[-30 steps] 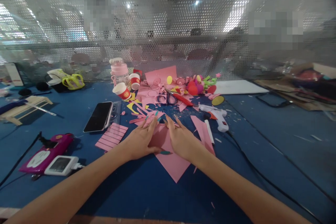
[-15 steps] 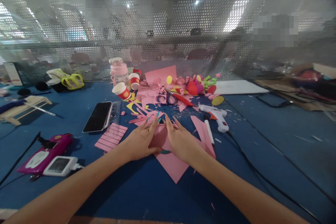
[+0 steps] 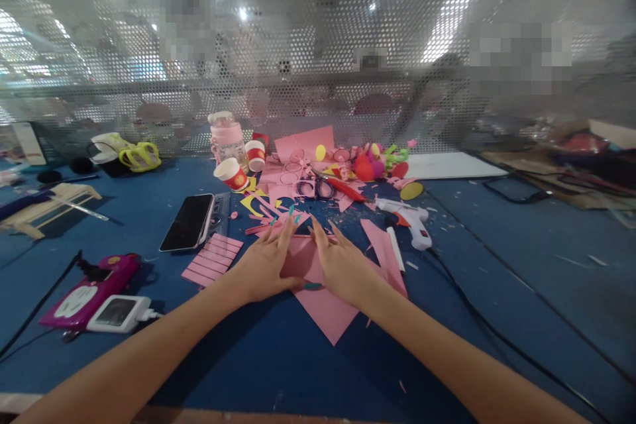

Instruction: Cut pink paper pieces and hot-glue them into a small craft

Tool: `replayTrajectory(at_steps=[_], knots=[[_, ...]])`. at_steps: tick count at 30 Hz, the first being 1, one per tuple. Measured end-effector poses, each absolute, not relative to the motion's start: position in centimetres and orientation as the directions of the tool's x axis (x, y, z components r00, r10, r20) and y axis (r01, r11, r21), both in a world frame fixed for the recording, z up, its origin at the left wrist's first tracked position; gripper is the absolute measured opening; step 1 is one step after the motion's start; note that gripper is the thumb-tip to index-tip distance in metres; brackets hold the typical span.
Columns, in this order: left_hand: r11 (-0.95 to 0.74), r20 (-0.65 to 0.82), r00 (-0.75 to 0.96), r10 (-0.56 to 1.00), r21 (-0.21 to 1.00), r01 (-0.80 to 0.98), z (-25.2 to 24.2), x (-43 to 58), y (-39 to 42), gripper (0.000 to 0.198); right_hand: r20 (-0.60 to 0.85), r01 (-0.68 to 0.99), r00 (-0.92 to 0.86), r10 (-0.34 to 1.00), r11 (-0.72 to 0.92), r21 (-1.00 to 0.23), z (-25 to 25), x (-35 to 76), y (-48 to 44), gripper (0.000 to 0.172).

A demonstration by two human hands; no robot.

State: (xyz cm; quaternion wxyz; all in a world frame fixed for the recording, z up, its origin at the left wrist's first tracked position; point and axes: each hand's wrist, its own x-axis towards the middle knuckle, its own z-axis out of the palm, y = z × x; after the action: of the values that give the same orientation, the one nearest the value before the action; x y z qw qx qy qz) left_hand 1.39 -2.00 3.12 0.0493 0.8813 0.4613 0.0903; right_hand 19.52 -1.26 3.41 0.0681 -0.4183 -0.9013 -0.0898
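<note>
A sheet of pink paper (image 3: 328, 318) lies at the middle of the blue table, one corner toward me; its far part looks folded over. Both hands rest flat on it. My left hand (image 3: 265, 268) presses the left side, fingers stretched forward, the thumb with its teal nail pointing right across the sheet. My right hand (image 3: 342, 265) lies on the right side with fingers extended forward. Just beyond the fingertips are pink paper strips (image 3: 263, 220). To the left of my left hand is a pink card with dark lines (image 3: 213, 260).
A white glue gun (image 3: 417, 228) with a black cord lies at right, near a white stick (image 3: 396, 248). Scissors (image 3: 318, 187), paper cups (image 3: 232, 174) and a bottle (image 3: 227, 139) stand or lie behind. A phone (image 3: 187, 222) and a purple power strip (image 3: 94, 288) are at left.
My left hand's fingers have shifted slightly left along the paper's far edge. The right hand has hardly moved, and the paper stays in place. The view has shifted a little.
</note>
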Motion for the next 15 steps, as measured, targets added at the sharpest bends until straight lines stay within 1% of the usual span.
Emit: replayTrajectory(at_steps=[5,8,12,15], knots=[[-0.553,0.081,0.547,0.833,0.152,0.819,3.17,1.66,-2.24,0.09,0.165,0.759,-0.651,0.741,0.637,0.135,3.41,19.56,-1.22,0.082],[-0.553,0.073,0.549,0.833,0.135,0.822,3.2,1.8,-2.32,0.092,0.156,0.757,-0.654,0.74,0.642,0.122,3.38,19.63,-1.17,0.084],[-0.557,0.083,0.551,0.83,0.142,0.818,3.07,1.8,-2.23,0.091,0.186,0.767,-0.639,0.746,0.637,0.081,3.25,19.66,-1.07,0.084],[-0.555,0.094,0.547,0.832,0.141,0.82,2.9,1.71,-2.19,0.092,0.194,0.761,-0.646,0.738,0.642,0.093,3.13,19.66,-1.04,0.084]])
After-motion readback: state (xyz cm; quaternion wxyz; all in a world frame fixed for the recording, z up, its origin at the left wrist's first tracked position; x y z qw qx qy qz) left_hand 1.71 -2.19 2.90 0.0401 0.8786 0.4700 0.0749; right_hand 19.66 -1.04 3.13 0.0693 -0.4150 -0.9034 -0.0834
